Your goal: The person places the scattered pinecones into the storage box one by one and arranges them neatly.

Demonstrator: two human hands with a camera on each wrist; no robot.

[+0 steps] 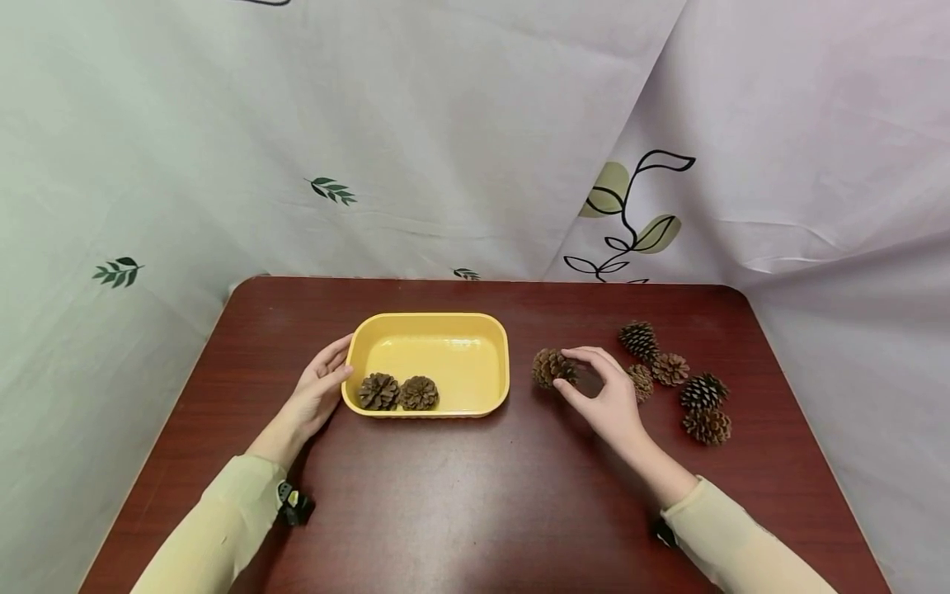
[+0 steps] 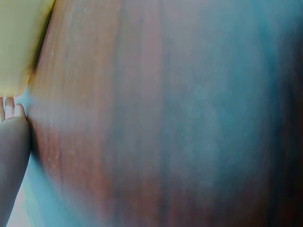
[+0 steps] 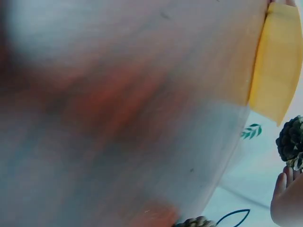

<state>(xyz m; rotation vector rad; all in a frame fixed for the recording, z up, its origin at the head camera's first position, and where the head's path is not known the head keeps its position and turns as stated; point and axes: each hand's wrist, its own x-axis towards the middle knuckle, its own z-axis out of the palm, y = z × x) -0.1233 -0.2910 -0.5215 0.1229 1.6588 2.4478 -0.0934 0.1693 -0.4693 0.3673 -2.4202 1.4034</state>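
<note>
In the head view my left hand [image 1: 315,392] is at the left end of a yellow rectangular dish [image 1: 501,363], thumb tip on the rim and fingers against the outer wall. Two brown pinecones, one at the corner [image 1: 378,392] and one beside it [image 1: 419,393], lie inside along the near wall. Right of the dish, my right hand [image 1: 609,400] pinches another pinecone [image 1: 549,368] between thumb and fingers. That pinecone [image 3: 291,139] also shows at the right edge of the right wrist view. The left wrist view catches only part of the left hand [image 2: 12,156] and dish.
Several more pinecones lie on the right of the dark red table [image 1: 445,495]: one at the back [image 1: 638,340], one in the middle [image 1: 670,370], one partly behind my right hand [image 1: 640,383], and a pair farther right [image 1: 705,410]. A white patterned curtain [image 1: 445,124] hangs behind.
</note>
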